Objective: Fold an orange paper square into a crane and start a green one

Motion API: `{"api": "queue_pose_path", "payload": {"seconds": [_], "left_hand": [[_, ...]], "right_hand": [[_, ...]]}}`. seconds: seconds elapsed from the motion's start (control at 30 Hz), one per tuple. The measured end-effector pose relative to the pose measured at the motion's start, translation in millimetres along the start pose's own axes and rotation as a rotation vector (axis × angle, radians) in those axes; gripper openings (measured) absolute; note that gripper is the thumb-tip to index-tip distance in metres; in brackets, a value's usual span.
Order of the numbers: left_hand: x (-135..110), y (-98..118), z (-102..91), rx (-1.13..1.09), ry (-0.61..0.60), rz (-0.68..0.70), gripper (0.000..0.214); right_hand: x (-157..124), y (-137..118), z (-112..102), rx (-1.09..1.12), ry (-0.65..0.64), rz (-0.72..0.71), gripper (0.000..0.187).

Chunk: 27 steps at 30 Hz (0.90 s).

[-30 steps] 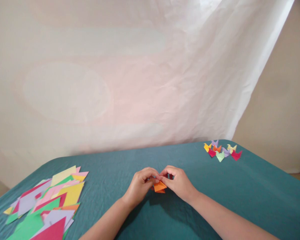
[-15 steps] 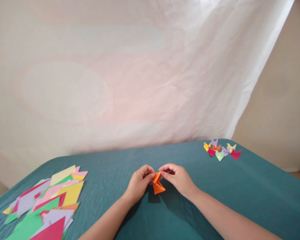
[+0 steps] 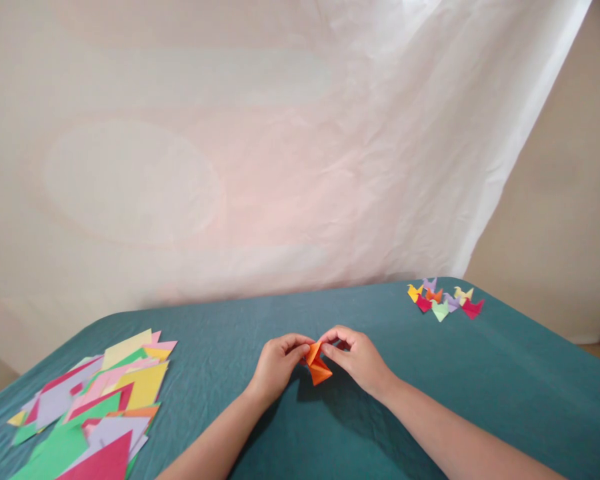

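A small orange folded paper piece (image 3: pixel 319 365) is held just above the teal tablecloth (image 3: pixel 505 387), near the middle of the table. My left hand (image 3: pixel 276 367) pinches its left side with closed fingers. From the right, my right hand (image 3: pixel 357 359) pinches its upper tip with thumb and forefinger. The two hands almost meet over the paper, and part of the piece is hidden behind my fingers.
A loose pile of coloured paper squares (image 3: pixel 95 407) lies at the table's left front corner. Several small folded paper figures (image 3: pixel 444 301) in yellow, red, purple, green and orange are grouped at the back right. A creased white sheet (image 3: pixel 280 147) hangs behind the table.
The orange piece went from lying flat under my fingers to standing more upright between them. Both hands shifted slightly, staying pinched on it.
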<state>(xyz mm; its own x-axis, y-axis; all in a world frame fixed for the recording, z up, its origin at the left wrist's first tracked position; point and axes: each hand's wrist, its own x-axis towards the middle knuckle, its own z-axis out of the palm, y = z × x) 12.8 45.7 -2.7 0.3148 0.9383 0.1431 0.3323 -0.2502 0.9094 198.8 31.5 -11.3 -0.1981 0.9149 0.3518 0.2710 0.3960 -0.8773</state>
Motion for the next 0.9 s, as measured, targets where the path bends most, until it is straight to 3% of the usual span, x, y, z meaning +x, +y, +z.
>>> {"api": "queue_pose_path", "payload": {"seconds": [0.17,0.3,0.4,0.53,0.9], "left_hand": [[-1,0,-1.4,0.171,0.005,0.037,0.021],[-6,3,-3.9,0.456,0.061,0.267,0.022],[-11,9,-4.1,0.681,0.027,0.442,0.024],[-17,17,-0.9,0.885,-0.037,0.537,0.023],[-14,9,-0.3,0.851,0.042,0.550,0.020]], "right_hand": [[0,-3,-1,-0.036,-0.016,-0.022,0.012],[0,-6,-2,-0.098,-0.017,-0.057,0.018],[-1,-6,-1,-0.195,0.014,-0.121,0.012],[-3,-5,3,-0.314,0.051,-0.206,0.006],[-6,-3,2,-0.527,0.020,-0.318,0.004]]}}
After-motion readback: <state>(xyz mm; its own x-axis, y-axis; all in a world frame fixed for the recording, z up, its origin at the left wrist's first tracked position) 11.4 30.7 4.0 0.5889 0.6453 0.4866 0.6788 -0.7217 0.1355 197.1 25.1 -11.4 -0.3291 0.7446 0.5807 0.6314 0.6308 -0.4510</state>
